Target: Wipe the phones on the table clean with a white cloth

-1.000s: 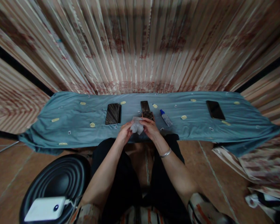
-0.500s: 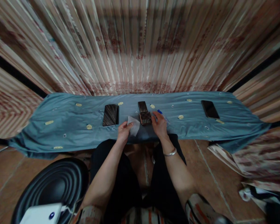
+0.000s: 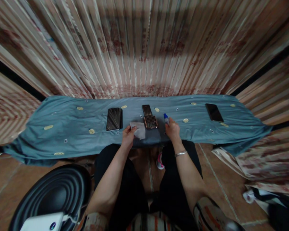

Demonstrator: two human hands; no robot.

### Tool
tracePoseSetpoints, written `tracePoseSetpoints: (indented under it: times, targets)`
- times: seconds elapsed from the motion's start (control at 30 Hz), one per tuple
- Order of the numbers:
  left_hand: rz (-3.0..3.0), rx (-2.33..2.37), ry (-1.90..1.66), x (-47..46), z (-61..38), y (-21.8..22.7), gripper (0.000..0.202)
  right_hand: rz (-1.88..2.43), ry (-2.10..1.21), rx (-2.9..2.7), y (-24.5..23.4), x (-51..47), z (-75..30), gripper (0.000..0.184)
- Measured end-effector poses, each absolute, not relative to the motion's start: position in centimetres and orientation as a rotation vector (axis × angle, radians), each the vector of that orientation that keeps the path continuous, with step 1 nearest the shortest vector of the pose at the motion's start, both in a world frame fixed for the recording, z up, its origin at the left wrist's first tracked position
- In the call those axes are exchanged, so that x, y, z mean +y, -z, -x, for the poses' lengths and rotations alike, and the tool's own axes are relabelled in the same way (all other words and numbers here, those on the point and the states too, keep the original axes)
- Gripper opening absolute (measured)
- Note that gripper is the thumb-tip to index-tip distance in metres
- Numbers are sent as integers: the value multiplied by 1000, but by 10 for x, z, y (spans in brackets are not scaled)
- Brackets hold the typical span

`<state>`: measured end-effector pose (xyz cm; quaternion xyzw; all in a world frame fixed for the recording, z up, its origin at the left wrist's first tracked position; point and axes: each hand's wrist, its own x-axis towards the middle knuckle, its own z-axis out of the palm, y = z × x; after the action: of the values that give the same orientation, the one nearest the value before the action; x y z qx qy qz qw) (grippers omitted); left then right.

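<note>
My left hand (image 3: 128, 134) pinches a white tissue (image 3: 139, 130) by its left edge, just above the cloth. Closed around a small clear bottle with a blue top (image 3: 166, 117), my right hand (image 3: 172, 129) is at the right of the middle; the fingers hide the bottle's lower part. Between the hands an unfolded flip phone (image 3: 151, 121) lies on the cloth, its upper half dark and its lower half showing a checked pattern with a gold-coloured rim. Neither hand touches this phone.
A blue-green patterned cloth (image 3: 77, 122) covers the narrow table. On it lie a dark folding phone (image 3: 114, 119) at left and a black phone (image 3: 214, 112) at right. A curtain (image 3: 144, 57) hangs behind. A black round stool (image 3: 53, 192) holds a white device (image 3: 42, 222).
My right hand has moved from beside the flip phone to the right and taken hold of the blue-topped bottle. The tissue in my left hand has shifted slightly and spread wider.
</note>
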<state>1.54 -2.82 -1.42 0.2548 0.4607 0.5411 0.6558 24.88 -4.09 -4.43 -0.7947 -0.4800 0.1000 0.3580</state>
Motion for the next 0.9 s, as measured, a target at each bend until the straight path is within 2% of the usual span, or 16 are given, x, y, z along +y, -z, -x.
tracePoseSetpoints:
  times: [0.1,0.2,0.33,0.53,0.73,0.9]
  targets:
    - [-560,1034,-1236,-27,-15,14,23,1657,-651,-999,40,-47,-245,38]
    - [-519,1043,-1233,-26,-15,16,19,1243,-1169,-809,31,-59,-231,36]
    - [-481,1023,-1246,-26,-15,15,15,1087,-1479,-752,17,-72,-209,38]
    - [-490,964,-1273,-25,-18,13,16,1154,-1523,-825,16,-72,-193,37]
    - [-565,941,-1287,-24,-20,14,22,1199,-1499,-997,24,-69,-187,44]
    - [-674,959,-1295,-25,-21,17,27,1305,-1332,-1264,28,-68,-180,34]
